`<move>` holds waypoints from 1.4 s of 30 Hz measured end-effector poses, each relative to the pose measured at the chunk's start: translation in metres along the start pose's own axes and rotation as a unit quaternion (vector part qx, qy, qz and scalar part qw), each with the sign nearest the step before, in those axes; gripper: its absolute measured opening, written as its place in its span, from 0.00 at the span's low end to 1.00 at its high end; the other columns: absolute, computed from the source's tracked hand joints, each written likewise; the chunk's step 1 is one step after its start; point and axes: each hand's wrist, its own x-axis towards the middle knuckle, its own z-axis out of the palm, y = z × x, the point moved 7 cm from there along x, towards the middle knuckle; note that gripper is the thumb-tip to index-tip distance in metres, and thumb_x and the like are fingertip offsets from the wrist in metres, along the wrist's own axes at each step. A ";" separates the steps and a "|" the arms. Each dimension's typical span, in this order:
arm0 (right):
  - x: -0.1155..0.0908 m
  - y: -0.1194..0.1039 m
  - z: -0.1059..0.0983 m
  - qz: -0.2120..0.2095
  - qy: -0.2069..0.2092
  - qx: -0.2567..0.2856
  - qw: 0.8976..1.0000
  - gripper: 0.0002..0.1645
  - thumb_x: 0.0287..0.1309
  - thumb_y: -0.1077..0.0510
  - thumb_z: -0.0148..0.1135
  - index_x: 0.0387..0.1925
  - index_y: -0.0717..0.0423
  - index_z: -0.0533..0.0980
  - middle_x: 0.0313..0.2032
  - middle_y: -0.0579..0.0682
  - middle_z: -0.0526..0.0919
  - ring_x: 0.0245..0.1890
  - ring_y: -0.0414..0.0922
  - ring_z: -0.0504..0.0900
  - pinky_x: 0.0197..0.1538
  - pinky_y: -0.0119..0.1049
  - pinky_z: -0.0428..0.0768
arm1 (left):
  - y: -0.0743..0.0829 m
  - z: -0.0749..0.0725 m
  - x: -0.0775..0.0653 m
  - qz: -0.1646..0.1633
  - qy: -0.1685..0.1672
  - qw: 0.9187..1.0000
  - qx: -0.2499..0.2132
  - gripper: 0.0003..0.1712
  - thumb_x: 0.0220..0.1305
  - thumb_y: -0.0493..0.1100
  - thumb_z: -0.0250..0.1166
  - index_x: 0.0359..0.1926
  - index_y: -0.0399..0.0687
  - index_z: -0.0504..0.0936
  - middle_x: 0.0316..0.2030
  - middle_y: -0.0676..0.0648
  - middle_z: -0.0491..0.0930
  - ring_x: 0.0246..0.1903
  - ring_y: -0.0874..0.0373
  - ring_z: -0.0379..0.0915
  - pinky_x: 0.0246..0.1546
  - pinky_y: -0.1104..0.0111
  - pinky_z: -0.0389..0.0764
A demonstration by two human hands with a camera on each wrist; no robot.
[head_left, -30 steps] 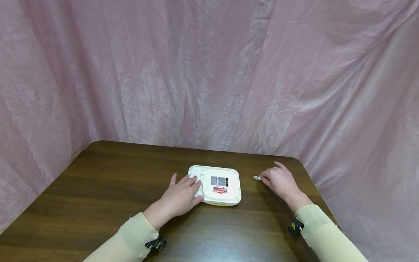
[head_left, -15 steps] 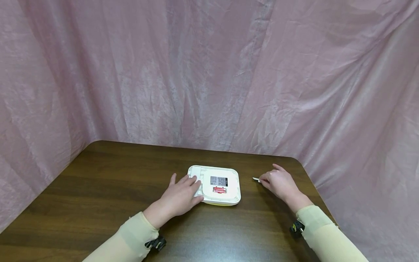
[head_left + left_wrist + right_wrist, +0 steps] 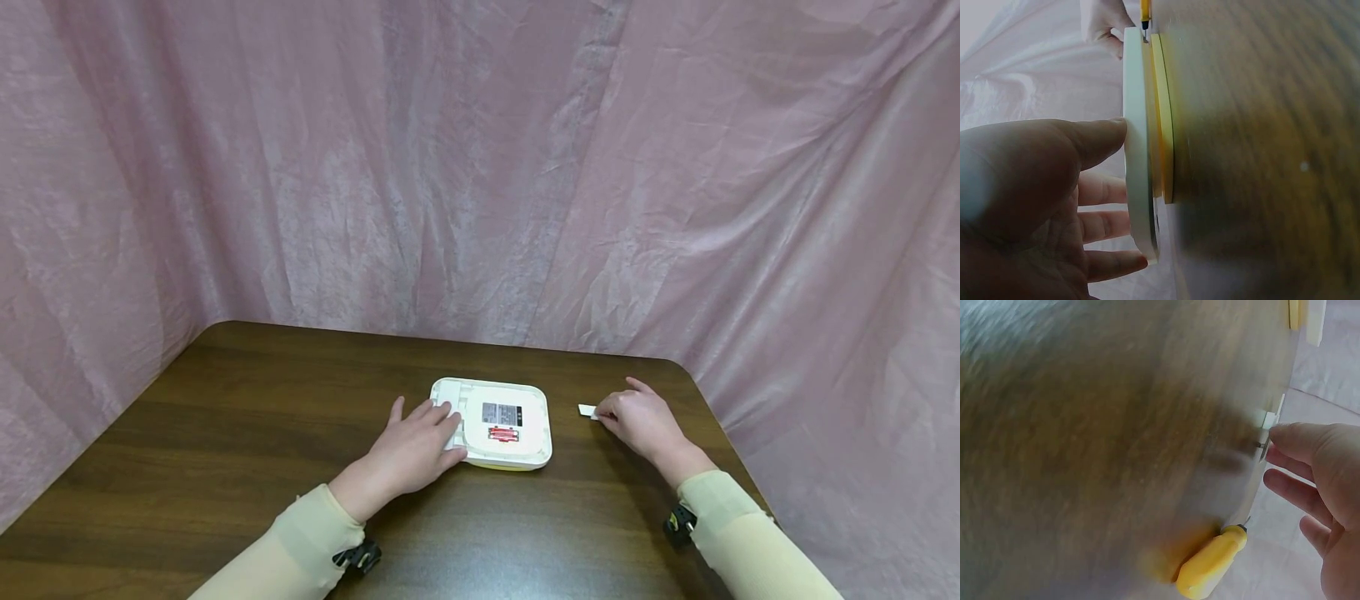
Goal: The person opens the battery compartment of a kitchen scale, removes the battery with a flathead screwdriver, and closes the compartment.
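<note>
A flat white device (image 3: 491,458), probably a kitchen scale lying underside up, rests on the table with a yellow slab (image 3: 1168,144) under it. Two red batteries (image 3: 503,435) show in its opening, below a grey printed label (image 3: 502,414). My left hand (image 3: 412,446) rests with spread, fairly straight fingers on the device's left end; its thumb touches the near edge. To the right, apart from the device, my right hand (image 3: 641,417) pinches a small white cover (image 3: 587,410) between thumb and fingertips, just above the table. The cover's right part is hidden by the fingers.
A yellow-handled screwdriver (image 3: 1213,562) lies on the table near my right hand in the right wrist view; the head view hides it. The brown table (image 3: 300,383) ends at a pink curtain (image 3: 480,167) behind and at both sides.
The small white cover has turned in my right fingers, from edge-on half a second ago to its flat face showing now. My left hand and the device have stayed put.
</note>
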 end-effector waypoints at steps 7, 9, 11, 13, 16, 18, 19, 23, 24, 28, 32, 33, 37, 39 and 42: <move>-0.001 0.002 0.001 0.037 -0.005 0.013 0.999 0.03 0.65 0.59 0.80 0.39 0.52 0.92 0.40 0.46 0.94 0.45 0.49 0.93 0.72 0.67 0.72 | 0.001 0.000 0.000 0.003 0.002 1.000 -0.001 0.35 0.81 0.62 0.65 0.75 0.44 0.81 0.76 0.39 0.74 0.78 0.36 0.66 0.75 0.26 0.55; -0.001 0.002 0.002 0.041 -0.009 0.012 0.999 0.04 0.66 0.58 0.80 0.40 0.53 0.92 0.41 0.47 0.94 0.46 0.50 0.92 0.72 0.67 0.73 | 0.002 0.000 0.000 0.003 0.003 1.000 -0.001 0.34 0.81 0.62 0.65 0.75 0.44 0.81 0.76 0.39 0.74 0.78 0.36 0.66 0.75 0.26 0.55; -0.001 0.002 0.003 0.039 -0.010 0.010 0.999 0.03 0.65 0.57 0.80 0.39 0.52 0.92 0.41 0.46 0.94 0.47 0.50 0.92 0.71 0.67 0.73 | 0.002 0.000 0.000 0.004 0.004 1.000 0.000 0.34 0.81 0.62 0.65 0.75 0.44 0.81 0.76 0.39 0.74 0.78 0.36 0.67 0.75 0.26 0.55; -0.001 0.002 0.003 0.037 -0.009 0.008 0.999 0.02 0.64 0.58 0.81 0.38 0.51 0.92 0.40 0.45 0.93 0.47 0.49 0.92 0.71 0.67 0.73 | 0.002 0.000 0.001 0.004 0.004 1.000 0.000 0.34 0.81 0.62 0.66 0.75 0.44 0.81 0.76 0.39 0.74 0.78 0.36 0.66 0.75 0.26 0.55; -0.002 0.001 0.002 0.034 -0.003 0.008 0.999 0.03 0.63 0.59 0.81 0.37 0.51 0.92 0.39 0.45 0.93 0.46 0.49 0.92 0.71 0.67 0.73 | 0.003 0.000 0.001 0.004 0.004 1.000 0.000 0.34 0.81 0.62 0.65 0.75 0.44 0.81 0.76 0.38 0.74 0.78 0.36 0.66 0.75 0.26 0.55; -0.002 0.001 0.001 0.033 0.001 0.008 0.999 0.03 0.62 0.60 0.81 0.36 0.51 0.92 0.39 0.45 0.93 0.45 0.49 0.92 0.71 0.67 0.73 | 0.003 -0.001 0.000 0.004 0.003 1.000 0.000 0.34 0.81 0.61 0.65 0.75 0.44 0.81 0.76 0.38 0.74 0.78 0.36 0.66 0.75 0.26 0.55; -0.002 0.000 0.001 0.032 0.003 0.008 0.999 0.03 0.62 0.60 0.81 0.36 0.51 0.92 0.38 0.45 0.93 0.45 0.49 0.92 0.71 0.67 0.73 | 0.004 -0.002 0.000 0.005 0.004 1.000 -0.001 0.34 0.81 0.61 0.66 0.74 0.44 0.81 0.76 0.38 0.75 0.78 0.36 0.66 0.75 0.26 0.55; -0.001 -0.001 0.001 0.030 0.008 0.005 1.000 0.03 0.62 0.60 0.81 0.36 0.51 0.92 0.38 0.46 0.93 0.44 0.49 0.92 0.70 0.67 0.74 | 0.005 -0.003 0.000 0.006 0.002 1.000 -0.004 0.34 0.81 0.60 0.66 0.74 0.43 0.81 0.76 0.38 0.74 0.78 0.36 0.66 0.75 0.26 0.55; -0.001 -0.001 0.001 0.030 0.009 0.004 1.000 0.03 0.62 0.60 0.81 0.36 0.51 0.92 0.38 0.46 0.93 0.44 0.49 0.92 0.70 0.67 0.74 | 0.005 -0.004 0.000 0.007 0.003 1.000 -0.004 0.34 0.81 0.60 0.66 0.74 0.43 0.81 0.76 0.38 0.75 0.78 0.36 0.66 0.75 0.26 0.55; -0.003 -0.002 0.001 0.037 0.013 0.006 0.999 0.03 0.62 0.60 0.81 0.37 0.53 0.92 0.38 0.47 0.93 0.45 0.49 0.92 0.71 0.67 0.74 | 0.006 -0.004 0.000 0.009 0.002 1.000 -0.003 0.34 0.82 0.60 0.65 0.75 0.43 0.80 0.76 0.38 0.74 0.78 0.36 0.66 0.75 0.26 0.55; -0.006 -0.002 0.000 0.057 0.013 0.014 0.998 0.07 0.64 0.59 0.81 0.41 0.55 0.91 0.41 0.49 0.93 0.48 0.51 0.91 0.72 0.67 0.73 | 0.006 -0.004 -0.001 0.011 0.003 1.000 -0.003 0.33 0.82 0.60 0.65 0.74 0.43 0.81 0.76 0.37 0.75 0.77 0.36 0.67 0.75 0.26 0.55; -0.007 -0.001 0.000 0.063 0.012 0.015 0.998 0.09 0.64 0.58 0.81 0.43 0.56 0.91 0.42 0.50 0.93 0.48 0.52 0.91 0.72 0.67 0.73 | 0.006 -0.004 -0.002 0.012 0.004 1.000 -0.004 0.34 0.82 0.60 0.66 0.74 0.42 0.81 0.76 0.37 0.75 0.77 0.35 0.67 0.75 0.26 0.56; -0.014 0.000 -0.006 0.091 0.003 0.014 0.996 0.18 0.65 0.55 0.82 0.52 0.60 0.88 0.49 0.55 0.92 0.54 0.58 0.89 0.72 0.68 0.72 | 0.006 -0.004 -0.002 0.010 0.004 1.000 -0.002 0.34 0.82 0.60 0.66 0.74 0.43 0.81 0.76 0.38 0.75 0.78 0.35 0.66 0.75 0.26 0.55; -0.019 0.001 -0.009 0.107 -0.006 0.011 0.994 0.24 0.65 0.53 0.81 0.57 0.62 0.87 0.55 0.59 0.90 0.59 0.61 0.87 0.73 0.68 0.71 | 0.006 -0.004 -0.001 0.008 0.003 1.000 -0.002 0.34 0.81 0.61 0.66 0.74 0.43 0.81 0.76 0.38 0.75 0.78 0.35 0.66 0.75 0.26 0.55; -0.029 0.004 -0.013 0.128 -0.022 0.003 0.992 0.31 0.68 0.49 0.79 0.64 0.64 0.83 0.63 0.64 0.85 0.66 0.65 0.82 0.74 0.70 0.68 | 0.007 -0.004 -0.001 0.007 0.001 1.000 -0.001 0.34 0.81 0.61 0.66 0.74 0.44 0.81 0.76 0.39 0.75 0.78 0.36 0.66 0.75 0.26 0.55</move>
